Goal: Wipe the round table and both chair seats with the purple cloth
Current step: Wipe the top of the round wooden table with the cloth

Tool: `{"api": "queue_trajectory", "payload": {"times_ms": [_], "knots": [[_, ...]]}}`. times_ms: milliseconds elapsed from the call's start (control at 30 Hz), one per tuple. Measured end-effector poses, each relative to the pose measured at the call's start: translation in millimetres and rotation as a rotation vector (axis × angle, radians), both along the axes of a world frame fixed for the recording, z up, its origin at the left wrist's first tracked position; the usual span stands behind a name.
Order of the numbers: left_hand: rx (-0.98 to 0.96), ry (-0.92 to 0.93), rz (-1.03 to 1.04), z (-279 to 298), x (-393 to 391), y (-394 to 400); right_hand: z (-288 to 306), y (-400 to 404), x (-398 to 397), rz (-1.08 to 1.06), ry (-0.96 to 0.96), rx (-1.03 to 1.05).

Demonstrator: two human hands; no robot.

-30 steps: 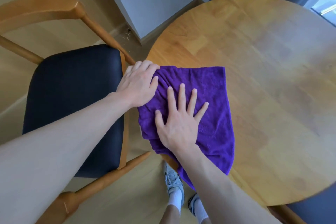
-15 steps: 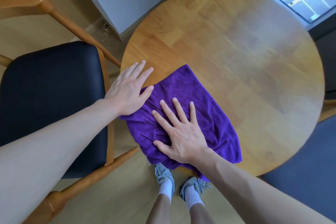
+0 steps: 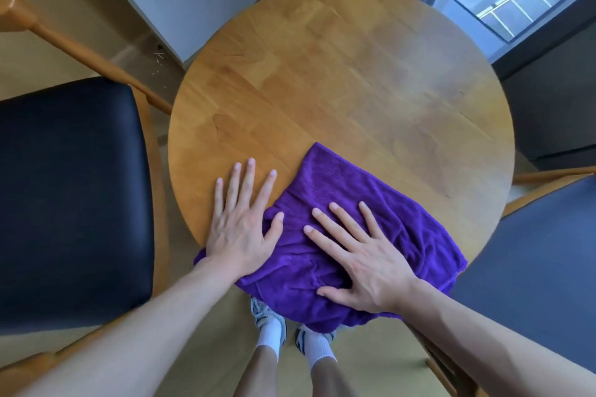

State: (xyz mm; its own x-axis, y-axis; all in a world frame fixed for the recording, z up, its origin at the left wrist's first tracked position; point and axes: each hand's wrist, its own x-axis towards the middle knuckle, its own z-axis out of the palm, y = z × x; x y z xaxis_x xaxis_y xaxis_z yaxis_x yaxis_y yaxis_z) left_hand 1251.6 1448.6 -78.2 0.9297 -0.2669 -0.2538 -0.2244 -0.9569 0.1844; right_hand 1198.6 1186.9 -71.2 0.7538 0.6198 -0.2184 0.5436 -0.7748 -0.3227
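cloth (image 3: pixel 354 219) overhangs near table (image 3: pixel 338 74) rim | left hand (image 3: pixel 243 222), right hand (image 3: pixel 361 255) spread flat | far tabletop bare

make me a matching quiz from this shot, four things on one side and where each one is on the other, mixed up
Things:
1. purple cloth
2. left hand
3. right hand
4. black chair seat

Places:
A. flat on top of the cloth, fingers spread
B. left of the round table, untouched by either hand
C. on the table's near edge, partly hanging over it
D. fingers on bare wood, thumb side on the cloth's edge

Pairs: 1-C, 2-D, 3-A, 4-B
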Motion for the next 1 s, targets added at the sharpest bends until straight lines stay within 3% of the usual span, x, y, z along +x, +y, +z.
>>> {"api": "queue_trajectory", "payload": {"times_ms": [233,367,533,700,1000], "knots": [[-0.037,0.003,0.153,24.4,-8.0,-38.6,6.4,-24.0,6.2,-0.028,0.071,0.091],[-0.193,-0.065,0.016,33.3,-54.7,-80.2,8.2,-59.3,4.8,-0.149,0.045,0.075],[-0.047,0.075,-0.103,21.3,-92.9,-127.1,7.6,-93.2,-0.1,-0.366,0.036,0.122],[0.051,0.061,-0.122,11.1,-66.2,-160.6,5.3,-112.2,2.3,-0.645,0.018,0.088],[0.043,-0.049,-0.290,-1.2,17.5,-207.1,-4.7,-153.1,59.9,-0.798,-0.052,-0.021]]}}
